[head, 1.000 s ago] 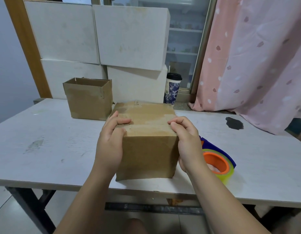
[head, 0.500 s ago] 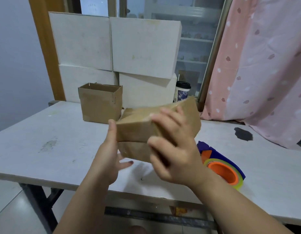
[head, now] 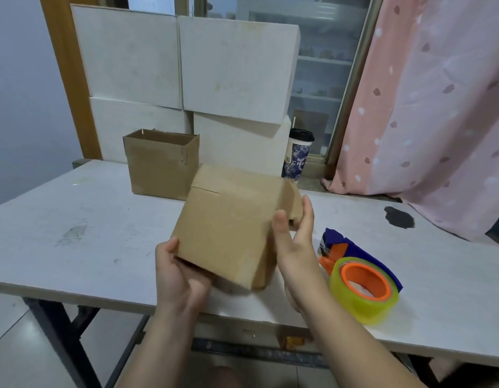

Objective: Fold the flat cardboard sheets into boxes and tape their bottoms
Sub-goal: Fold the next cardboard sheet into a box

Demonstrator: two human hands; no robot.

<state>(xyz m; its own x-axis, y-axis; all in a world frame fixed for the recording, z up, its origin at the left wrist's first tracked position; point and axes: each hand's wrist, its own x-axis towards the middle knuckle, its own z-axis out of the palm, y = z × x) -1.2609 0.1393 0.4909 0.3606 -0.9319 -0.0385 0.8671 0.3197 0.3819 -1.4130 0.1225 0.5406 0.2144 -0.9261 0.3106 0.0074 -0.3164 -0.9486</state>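
Two brown boxes are folded: the open box [head: 161, 163] stands upright on the table [head: 60, 219] well behind and left of the tape roll [head: 363, 287]; the held box [head: 228, 228] hangs tilted above the table just left of the tape roll, the left hand [head: 175, 275] gripping its lower corner from beneath and the right hand [head: 295, 242] laid flat-fingered against its right side. Tape on its bottom cannot be made out and no flat sheets are in view, so the remaining count is unclear. Behind the tape roll: a lidded cup [head: 297, 158], white cartons [head: 234, 68], a pink curtain [head: 438, 107]; only the tape roll lies near the right wrist.

Underside of box [head: 228, 228] out of sight
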